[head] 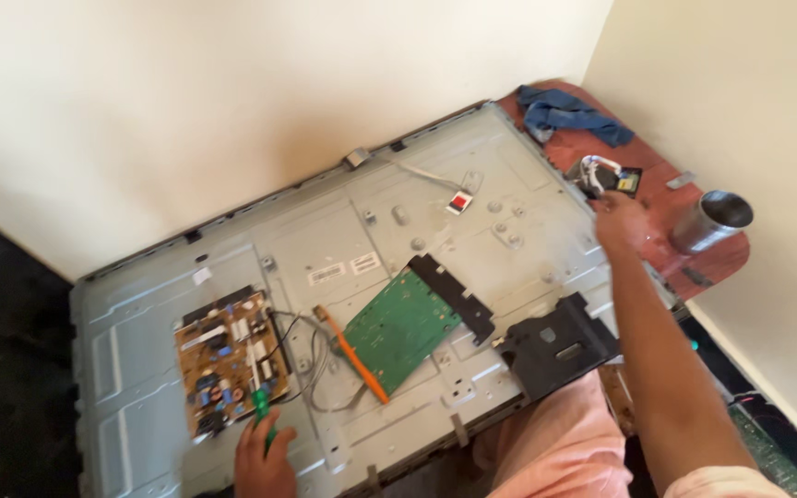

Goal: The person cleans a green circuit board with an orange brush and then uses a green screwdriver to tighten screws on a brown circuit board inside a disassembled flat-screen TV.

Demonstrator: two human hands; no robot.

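A large grey metal back panel of a flat screen [343,231] lies on a table against the wall. My left hand [265,458] grips a green-handled screwdriver [260,408] at the lower edge of a brown circuit board [228,360]. My right hand [622,219] reaches out to the panel's right edge, fingers curled beside a small bundle of white and black parts [603,175]; whether it holds anything is hidden. A green circuit board [400,327] lies loose in the middle, with an orange-handled tool [352,355] next to it.
A black plastic bracket [555,346] lies at the panel's near right edge. A blue cloth [569,115] and a steel cup [710,221] sit on the reddish table top [666,198] in the corner. Grey wires [320,369] loop between the boards. Walls close off the back and right.
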